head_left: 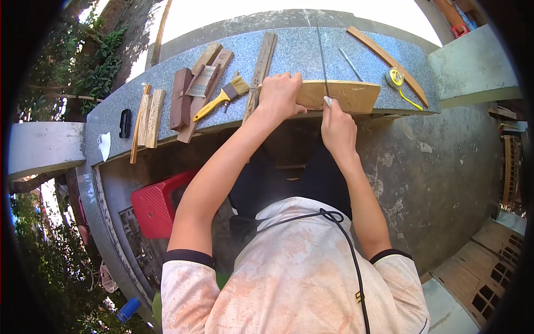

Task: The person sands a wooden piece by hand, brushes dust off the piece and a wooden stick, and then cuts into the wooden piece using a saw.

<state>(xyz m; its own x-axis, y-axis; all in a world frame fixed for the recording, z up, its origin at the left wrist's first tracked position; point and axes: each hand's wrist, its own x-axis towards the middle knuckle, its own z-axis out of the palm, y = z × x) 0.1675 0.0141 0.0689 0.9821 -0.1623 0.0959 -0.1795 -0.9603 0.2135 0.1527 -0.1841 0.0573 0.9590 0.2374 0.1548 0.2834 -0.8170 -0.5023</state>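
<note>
A light wooden board lies at the front edge of the grey speckled table. My left hand is closed on the board's left end, its thumb at the front edge. In my right hand is the pale end of a long thin dark tool, which crosses over the board and points away from me. What kind of tool it is cannot be made out. Left of my left hand, a narrow wooden strip reaches toward the back of the table.
A yellow-handled brush, a dark wooden block and wood pieces lie on the left. To the right are a tape measure, a curved wooden strip and a thin rod. A red stool stands below.
</note>
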